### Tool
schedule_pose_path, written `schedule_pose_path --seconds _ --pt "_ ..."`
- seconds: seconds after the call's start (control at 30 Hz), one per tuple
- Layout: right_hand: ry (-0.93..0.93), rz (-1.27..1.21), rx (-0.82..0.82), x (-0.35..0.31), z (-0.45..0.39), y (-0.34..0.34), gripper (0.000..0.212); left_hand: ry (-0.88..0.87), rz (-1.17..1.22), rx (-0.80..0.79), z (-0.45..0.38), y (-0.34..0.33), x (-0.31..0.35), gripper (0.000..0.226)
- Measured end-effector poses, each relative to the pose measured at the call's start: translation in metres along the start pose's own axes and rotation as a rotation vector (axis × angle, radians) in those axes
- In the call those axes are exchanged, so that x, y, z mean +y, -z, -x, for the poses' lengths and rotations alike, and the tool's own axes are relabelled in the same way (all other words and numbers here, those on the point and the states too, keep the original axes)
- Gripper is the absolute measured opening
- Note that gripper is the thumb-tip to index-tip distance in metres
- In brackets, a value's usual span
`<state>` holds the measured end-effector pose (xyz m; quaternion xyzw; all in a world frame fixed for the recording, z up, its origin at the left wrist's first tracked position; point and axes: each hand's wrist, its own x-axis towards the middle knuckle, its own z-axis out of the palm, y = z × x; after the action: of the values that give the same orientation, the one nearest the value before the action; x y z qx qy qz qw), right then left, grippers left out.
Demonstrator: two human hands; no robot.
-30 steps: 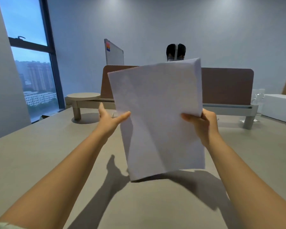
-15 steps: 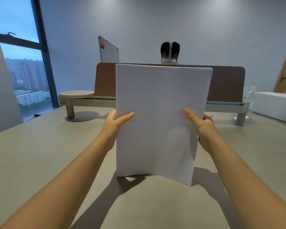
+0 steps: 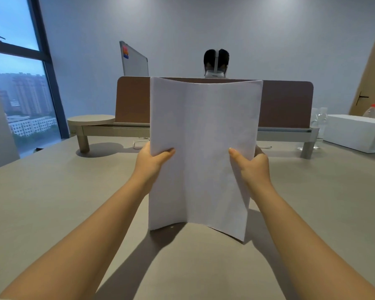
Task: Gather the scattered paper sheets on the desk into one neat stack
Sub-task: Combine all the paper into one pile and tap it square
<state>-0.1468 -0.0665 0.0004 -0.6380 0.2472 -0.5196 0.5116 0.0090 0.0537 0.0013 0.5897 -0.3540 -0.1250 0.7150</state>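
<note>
Standing upright between both hands, the paper sheets (image 3: 204,148) have their long axis vertical and their bottom edge at or just above the tabletop (image 3: 52,202) — which, I cannot tell. The left hand (image 3: 151,162) and right hand (image 3: 250,164) each pinch a side edge at equal reach, so the next move is likely a straight tap down.
</note>
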Motion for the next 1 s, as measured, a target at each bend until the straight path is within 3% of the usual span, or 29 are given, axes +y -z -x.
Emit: schedule_pose_path --seconds 0.17,0.3,0.4,0.5,0.67,1.0 --pt "0.008 0.094 -0.011 0.000 0.002 0.006 0.032 -0.023 -0.004 0.062 0.004 0.003 -0.001 0.035" --pt "0.002 0.016 0.000 -0.004 0.006 0.003 0.017 0.007 0.015 0.071 0.008 0.002 0.002 0.037" --pt "0.014 -0.011 0.004 -0.015 0.004 -0.002 0.025 -0.010 0.021 0.097 0.006 0.005 0.015 0.036" --pt "-0.019 -0.081 -0.028 -0.025 -0.003 -0.002 0.014 -0.021 0.045 0.069 0.001 0.012 0.024 0.042" --pt "-0.171 -0.160 -0.125 -0.005 0.003 0.006 0.024 0.081 0.087 -0.031 0.009 0.020 0.002 0.065" --pt "-0.047 -0.076 -0.068 -0.001 0.003 0.000 0.021 0.013 0.031 0.043 0.011 0.011 -0.006 0.031"
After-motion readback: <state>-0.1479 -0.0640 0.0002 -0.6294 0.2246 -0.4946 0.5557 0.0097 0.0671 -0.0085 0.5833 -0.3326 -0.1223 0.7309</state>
